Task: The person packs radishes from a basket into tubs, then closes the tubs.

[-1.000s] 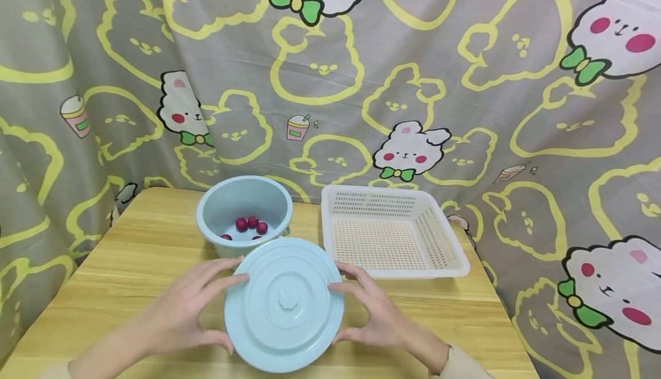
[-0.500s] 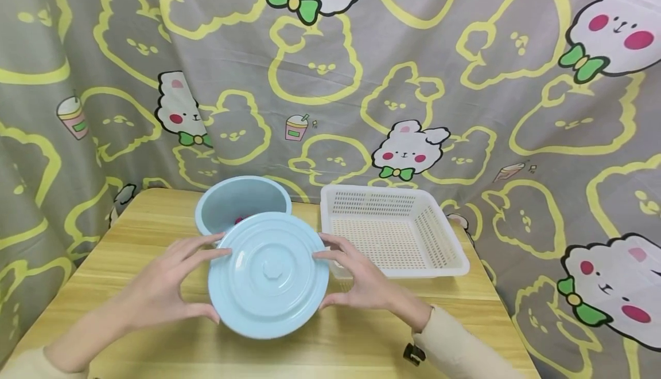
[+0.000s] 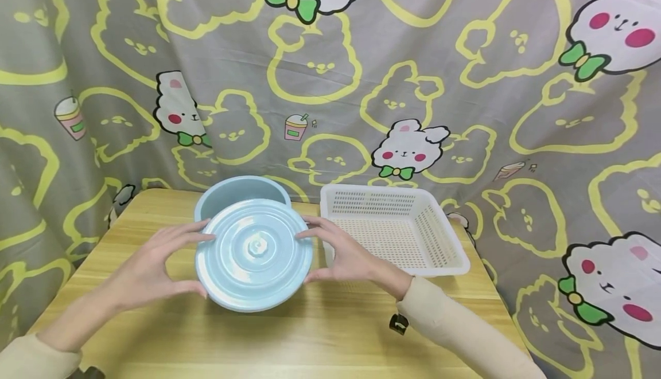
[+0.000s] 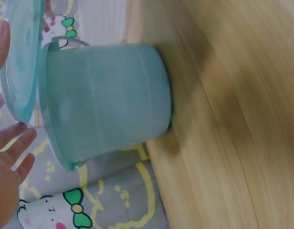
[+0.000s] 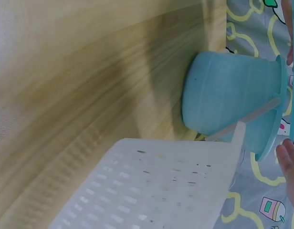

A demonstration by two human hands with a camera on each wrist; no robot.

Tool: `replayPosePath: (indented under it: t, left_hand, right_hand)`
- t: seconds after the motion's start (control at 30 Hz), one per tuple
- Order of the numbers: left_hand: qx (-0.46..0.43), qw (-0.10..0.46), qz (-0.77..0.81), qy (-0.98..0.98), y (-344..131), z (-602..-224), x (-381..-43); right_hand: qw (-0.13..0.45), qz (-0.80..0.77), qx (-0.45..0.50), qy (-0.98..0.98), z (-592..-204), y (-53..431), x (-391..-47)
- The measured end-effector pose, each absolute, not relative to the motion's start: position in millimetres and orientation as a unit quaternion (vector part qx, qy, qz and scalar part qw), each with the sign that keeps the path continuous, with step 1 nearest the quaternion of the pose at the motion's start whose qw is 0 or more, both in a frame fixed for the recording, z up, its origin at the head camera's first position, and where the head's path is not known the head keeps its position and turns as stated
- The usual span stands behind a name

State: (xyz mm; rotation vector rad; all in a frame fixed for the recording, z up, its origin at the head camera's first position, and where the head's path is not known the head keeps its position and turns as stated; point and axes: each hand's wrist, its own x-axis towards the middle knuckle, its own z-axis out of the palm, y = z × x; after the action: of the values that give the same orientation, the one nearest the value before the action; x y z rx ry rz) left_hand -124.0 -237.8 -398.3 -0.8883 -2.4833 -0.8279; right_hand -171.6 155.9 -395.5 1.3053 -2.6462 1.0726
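Note:
A round light-blue lid (image 3: 253, 280) with a raised centre knob is held tilted between both hands, over the near side of a light-blue bucket (image 3: 240, 188). My left hand (image 3: 147, 264) grips the lid's left rim, fingers above and thumb below. On the opposite rim my right hand (image 3: 345, 251) pinches in the same way. Both wrist views show the lid (image 4: 24, 62) just above the bucket's mouth, with a gap between them. The bucket (image 5: 228, 90) stands upright on the table, its handle (image 5: 247, 117) hanging down its side. Its contents are hidden behind the lid.
A white perforated plastic basket (image 3: 379, 241) sits right of the bucket, close to the right hand. The wooden table (image 3: 258, 344) reaches back to a grey patterned curtain (image 3: 330, 69) behind the bucket and basket.
Both hands have carried the lid away from the front of the table, up and left over the bucket, tipping it flatter. Dark red balls seen inside the bucket earlier are now covered from view.

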Motion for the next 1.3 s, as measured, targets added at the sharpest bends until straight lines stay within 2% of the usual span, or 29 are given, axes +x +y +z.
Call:
replayPosePath:
  t: [0.27,0.57,0.9,1.3]
  left_hand:
    - [-0.309,0.181,-0.304,-0.883,-248,-401,-137]
    - [-0.282,0.147,-0.319,-0.893,-259,-402,-151]
    - [-0.283,0.184,-0.295,-0.894,-267,-410,-165]
    - [-0.274,0.187,-0.287,-0.899,-268,-412,-178]
  right_hand:
    - [-0.025,0.341,0.419,-0.841,-394,142,-189]
    - [-0.043,0.32,0.406,-0.855,-392,128,-209]
    - [-0.044,0.302,0.379,-0.874,-396,120,-226]
    - [-0.054,0.29,0.35,-0.889,-394,116,-243]
